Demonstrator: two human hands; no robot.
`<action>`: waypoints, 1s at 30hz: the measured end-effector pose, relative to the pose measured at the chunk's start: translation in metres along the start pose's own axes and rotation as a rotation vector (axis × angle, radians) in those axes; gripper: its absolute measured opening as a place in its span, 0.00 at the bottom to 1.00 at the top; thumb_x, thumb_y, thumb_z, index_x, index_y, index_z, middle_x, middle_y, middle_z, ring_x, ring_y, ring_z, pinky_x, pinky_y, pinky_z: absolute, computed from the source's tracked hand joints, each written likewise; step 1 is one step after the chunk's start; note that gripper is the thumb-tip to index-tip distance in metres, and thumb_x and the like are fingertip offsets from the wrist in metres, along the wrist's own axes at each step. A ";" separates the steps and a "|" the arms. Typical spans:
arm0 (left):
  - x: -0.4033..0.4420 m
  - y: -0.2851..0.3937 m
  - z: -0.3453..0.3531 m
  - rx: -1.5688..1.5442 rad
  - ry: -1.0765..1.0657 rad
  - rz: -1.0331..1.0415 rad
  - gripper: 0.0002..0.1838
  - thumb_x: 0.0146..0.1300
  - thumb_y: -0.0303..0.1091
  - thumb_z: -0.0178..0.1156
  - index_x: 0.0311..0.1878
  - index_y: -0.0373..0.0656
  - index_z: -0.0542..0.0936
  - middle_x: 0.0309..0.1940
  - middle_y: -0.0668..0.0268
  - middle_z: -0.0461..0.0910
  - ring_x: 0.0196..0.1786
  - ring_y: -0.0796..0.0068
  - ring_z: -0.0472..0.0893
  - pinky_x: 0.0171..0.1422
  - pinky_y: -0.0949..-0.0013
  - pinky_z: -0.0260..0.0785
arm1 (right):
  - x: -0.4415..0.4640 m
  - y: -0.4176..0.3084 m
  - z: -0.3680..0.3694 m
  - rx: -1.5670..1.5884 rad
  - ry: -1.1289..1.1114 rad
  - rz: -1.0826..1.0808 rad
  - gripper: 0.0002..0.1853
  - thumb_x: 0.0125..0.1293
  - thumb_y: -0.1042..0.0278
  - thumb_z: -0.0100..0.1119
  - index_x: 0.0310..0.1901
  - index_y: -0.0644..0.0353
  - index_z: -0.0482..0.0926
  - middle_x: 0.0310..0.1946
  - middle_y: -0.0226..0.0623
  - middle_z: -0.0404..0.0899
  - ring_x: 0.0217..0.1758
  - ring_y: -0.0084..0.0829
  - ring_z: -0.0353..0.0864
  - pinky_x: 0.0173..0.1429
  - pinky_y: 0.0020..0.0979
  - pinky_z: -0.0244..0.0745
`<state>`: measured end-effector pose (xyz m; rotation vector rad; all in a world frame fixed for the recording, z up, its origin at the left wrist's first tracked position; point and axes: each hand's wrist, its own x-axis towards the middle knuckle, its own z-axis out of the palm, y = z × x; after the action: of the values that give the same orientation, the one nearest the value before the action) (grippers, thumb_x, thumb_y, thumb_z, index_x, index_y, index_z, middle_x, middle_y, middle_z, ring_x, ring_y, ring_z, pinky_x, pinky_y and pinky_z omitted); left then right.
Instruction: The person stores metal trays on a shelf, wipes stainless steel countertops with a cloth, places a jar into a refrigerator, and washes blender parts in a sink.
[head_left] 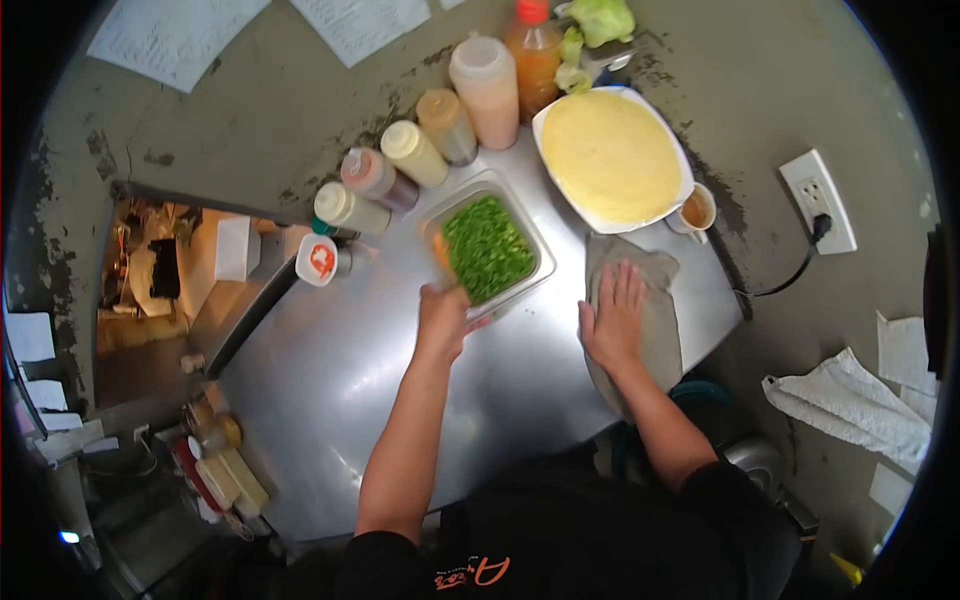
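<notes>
My left hand [442, 318] grips the near left corner of a see-through rectangular food container [543, 262]. Chopped green herbs or green onions [490, 245] fill it, with something orange at its left side; the exact kind is hard to make out. On a folded grey-brown cloth [655, 300] lies my right hand [615, 322], flat with its fingers stretched out. Just beyond the cloth, a white dish [684, 165] holds a stack of flat yellow rounds [612, 155]. To the right of the dish stands a small cup [693, 212] with brown contents.
Several squeeze bottles [415, 153] line the back of the steel counter [350, 370], beside an orange bottle [535, 65] with a red cap. A small white tub [317, 258] sits at the left edge. At right are a wall outlet [818, 200] with a plugged cord and a hanging towel [850, 405].
</notes>
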<state>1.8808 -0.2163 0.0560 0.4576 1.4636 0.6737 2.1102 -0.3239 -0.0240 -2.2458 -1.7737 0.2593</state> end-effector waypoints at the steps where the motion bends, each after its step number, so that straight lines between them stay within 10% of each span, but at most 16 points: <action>1: -0.005 -0.025 -0.034 0.099 -0.002 0.123 0.17 0.58 0.28 0.55 0.50 0.32 0.70 0.46 0.51 0.71 0.47 0.53 0.76 0.44 0.52 0.77 | 0.014 -0.006 0.007 0.038 0.034 -0.069 0.32 0.65 0.60 0.52 0.67 0.66 0.58 0.69 0.57 0.53 0.75 0.52 0.47 0.75 0.50 0.40; 8: -0.099 -0.060 -0.162 -0.145 0.312 0.094 0.30 0.50 0.22 0.47 0.60 0.38 0.60 0.57 0.49 0.68 0.46 0.45 0.79 0.36 0.52 0.76 | 0.120 -0.078 0.039 0.806 0.251 -0.246 0.16 0.63 0.81 0.48 0.52 0.63 0.76 0.49 0.54 0.77 0.54 0.52 0.75 0.60 0.38 0.69; 14: -0.127 -0.126 -0.249 -0.278 0.432 0.073 0.32 0.46 0.23 0.45 0.61 0.42 0.62 0.57 0.53 0.68 0.47 0.47 0.78 0.34 0.53 0.75 | 0.182 -0.115 0.087 0.701 0.021 -0.706 0.15 0.64 0.79 0.48 0.51 0.63 0.76 0.48 0.49 0.78 0.51 0.49 0.77 0.57 0.36 0.70; 15: -0.130 -0.132 -0.253 -0.262 0.490 0.056 0.33 0.45 0.24 0.45 0.61 0.44 0.62 0.56 0.52 0.69 0.48 0.47 0.78 0.34 0.54 0.74 | 0.174 -0.127 0.057 0.727 -0.268 -0.621 0.14 0.64 0.79 0.48 0.50 0.62 0.77 0.47 0.48 0.79 0.49 0.48 0.77 0.56 0.36 0.71; 20: -0.136 -0.140 -0.269 -0.410 0.427 0.072 0.33 0.44 0.25 0.46 0.61 0.42 0.62 0.54 0.53 0.71 0.47 0.47 0.78 0.34 0.55 0.74 | 0.202 -0.147 0.040 0.860 -0.027 -0.466 0.17 0.63 0.83 0.44 0.50 0.60 0.78 0.48 0.48 0.78 0.49 0.44 0.78 0.56 0.35 0.71; 24: -0.132 -0.126 -0.270 -0.439 0.458 0.118 0.33 0.44 0.27 0.47 0.60 0.40 0.63 0.52 0.53 0.72 0.46 0.48 0.78 0.34 0.56 0.75 | 0.139 -0.157 0.127 0.764 -0.286 -0.920 0.22 0.55 0.87 0.45 0.52 0.60 0.77 0.54 0.42 0.76 0.60 0.43 0.72 0.65 0.37 0.66; 26: -0.133 -0.122 -0.270 -0.418 0.468 0.137 0.32 0.44 0.27 0.47 0.59 0.39 0.64 0.51 0.52 0.72 0.46 0.49 0.78 0.33 0.57 0.75 | 0.099 -0.172 0.086 0.871 -0.556 -0.875 0.24 0.55 0.87 0.45 0.53 0.60 0.77 0.56 0.42 0.75 0.61 0.43 0.72 0.67 0.38 0.64; 30: -0.142 -0.117 -0.279 -0.398 0.488 0.175 0.31 0.43 0.27 0.47 0.58 0.37 0.65 0.51 0.52 0.72 0.46 0.50 0.78 0.33 0.56 0.76 | 0.129 -0.125 0.039 0.769 -0.350 -0.442 0.19 0.68 0.69 0.44 0.59 0.58 0.73 0.61 0.48 0.70 0.64 0.46 0.69 0.68 0.39 0.61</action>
<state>1.6233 -0.4293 0.0638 0.1112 1.6972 1.2524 2.0137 -0.1674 -0.0188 -1.2962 -1.8325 1.0715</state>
